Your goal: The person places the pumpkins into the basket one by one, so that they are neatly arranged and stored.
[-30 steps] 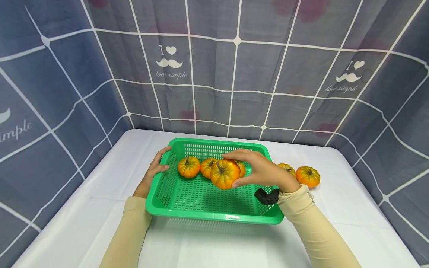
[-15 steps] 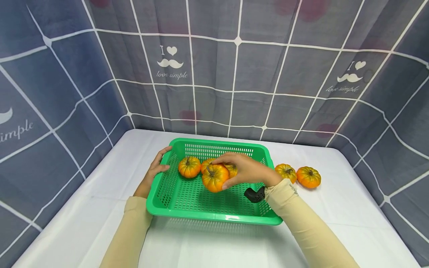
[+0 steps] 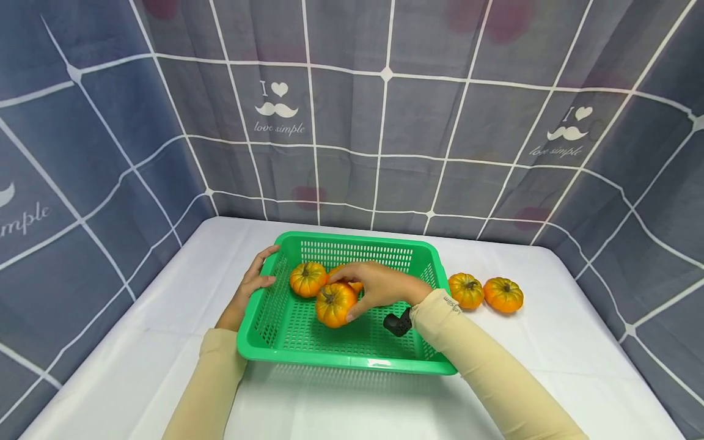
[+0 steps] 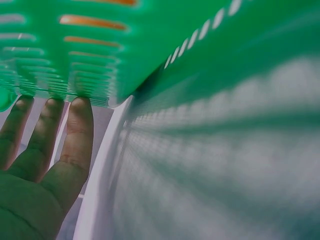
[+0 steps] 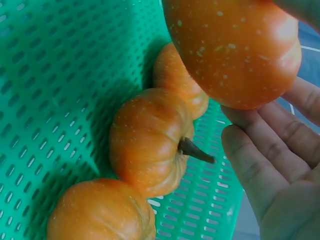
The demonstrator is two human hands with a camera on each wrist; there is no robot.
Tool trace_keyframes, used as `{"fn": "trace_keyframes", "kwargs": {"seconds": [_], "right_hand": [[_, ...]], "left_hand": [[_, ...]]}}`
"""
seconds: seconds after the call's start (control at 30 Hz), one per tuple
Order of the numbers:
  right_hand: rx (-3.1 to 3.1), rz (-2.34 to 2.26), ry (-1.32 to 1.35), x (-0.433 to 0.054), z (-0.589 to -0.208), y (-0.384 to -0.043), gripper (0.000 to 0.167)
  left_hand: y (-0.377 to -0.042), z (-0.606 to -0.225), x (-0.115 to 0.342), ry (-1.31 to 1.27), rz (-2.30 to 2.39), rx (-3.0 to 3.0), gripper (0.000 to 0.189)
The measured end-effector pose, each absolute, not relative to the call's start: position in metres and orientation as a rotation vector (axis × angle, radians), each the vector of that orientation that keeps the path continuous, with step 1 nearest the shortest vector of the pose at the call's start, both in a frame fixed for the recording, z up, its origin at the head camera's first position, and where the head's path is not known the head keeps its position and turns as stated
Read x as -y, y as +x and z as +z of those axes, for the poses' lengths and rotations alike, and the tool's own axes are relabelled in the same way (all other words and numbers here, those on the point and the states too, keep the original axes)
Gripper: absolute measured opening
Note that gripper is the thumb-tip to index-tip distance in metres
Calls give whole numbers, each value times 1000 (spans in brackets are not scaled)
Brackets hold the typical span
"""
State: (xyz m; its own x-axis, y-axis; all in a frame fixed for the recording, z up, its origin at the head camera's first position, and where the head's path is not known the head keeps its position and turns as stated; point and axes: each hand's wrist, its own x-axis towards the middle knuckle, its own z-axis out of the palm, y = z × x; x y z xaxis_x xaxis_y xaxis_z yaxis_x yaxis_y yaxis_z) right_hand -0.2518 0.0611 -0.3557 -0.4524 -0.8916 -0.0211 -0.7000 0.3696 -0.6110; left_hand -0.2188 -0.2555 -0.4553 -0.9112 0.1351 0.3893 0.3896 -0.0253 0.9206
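Observation:
My left hand [image 3: 250, 290] grips the left rim of a green plastic basket [image 3: 352, 360]; in the left wrist view its fingers [image 4: 77, 130] reach up against the slotted outer wall. Over the basket, my right hand [image 3: 379, 286] holds a small orange pumpkin [image 3: 335, 304] between thumb and fingers, stem up. The right wrist view shows this held pumpkin [image 5: 235, 50] above the basket floor. Three more pumpkins lie in a row along the basket's back: one at the left [image 3: 308, 280], a middle one [image 5: 150, 142], and another partly hidden behind my right hand in the head view.
Two more pumpkins, one nearer the basket [image 3: 465, 291] and one farther right [image 3: 503, 295], sit on the white-covered table [image 3: 555, 348]. A grey checked curtain [image 3: 352, 122] stands behind and at both sides. A black device [image 3: 398, 322] is worn on the right wrist.
My right hand has moved left and slightly toward me with the pumpkin, lower over the basket. The two pumpkins on the table show more fully. My left hand stays on the rim.

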Motion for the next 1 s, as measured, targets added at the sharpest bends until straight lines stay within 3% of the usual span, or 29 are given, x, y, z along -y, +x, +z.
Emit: {"fn": "trace_keyframes", "kwargs": {"seconds": [0.2, 1.0], "right_hand": [[-2301, -692, -1356, -46, -358, -252, 70], [-2275, -561, -1298, -5, -377, -255, 70]], "left_hand": [[-217, -457, 256, -685, -2219, 1883, 65], [-220, -458, 254, -752, -2202, 1855, 66]]}}
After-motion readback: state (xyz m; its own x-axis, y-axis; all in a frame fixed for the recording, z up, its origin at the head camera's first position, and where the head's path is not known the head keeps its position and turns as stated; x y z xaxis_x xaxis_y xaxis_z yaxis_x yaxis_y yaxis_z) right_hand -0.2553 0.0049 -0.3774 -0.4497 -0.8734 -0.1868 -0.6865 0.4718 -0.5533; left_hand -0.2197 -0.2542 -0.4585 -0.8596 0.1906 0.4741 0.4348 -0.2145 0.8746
